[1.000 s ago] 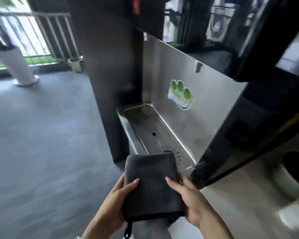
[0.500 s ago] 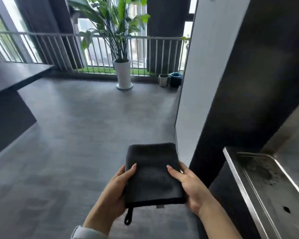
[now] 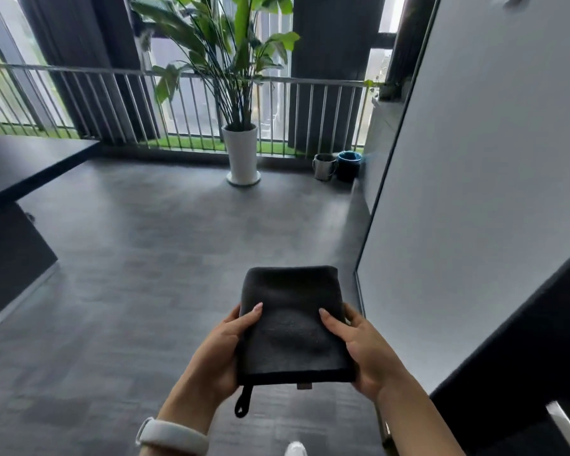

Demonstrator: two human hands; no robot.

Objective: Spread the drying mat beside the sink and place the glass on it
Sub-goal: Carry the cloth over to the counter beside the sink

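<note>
A folded dark grey drying mat (image 3: pixel 293 324) with a small hanging loop at its near left corner is held flat in front of me, above the floor. My left hand (image 3: pixel 221 353) grips its left edge, thumb on top. My right hand (image 3: pixel 362 350) grips its right edge the same way. Only a thin metal sliver of the sink unit (image 3: pixel 566 426) shows at the bottom right corner. No glass is in view.
A white wall panel (image 3: pixel 474 192) and a dark cabinet stand to my right. A potted plant (image 3: pixel 241 153) stands by the railing ahead, with a metal mug (image 3: pixel 323 166) and a dark bucket (image 3: pixel 348 166) beside it. A dark counter (image 3: pixel 23 166) is at left.
My view has swung left, away from the steel sink unit toward the open floor and railing. Both hands keep the same hold on the folded mat.
</note>
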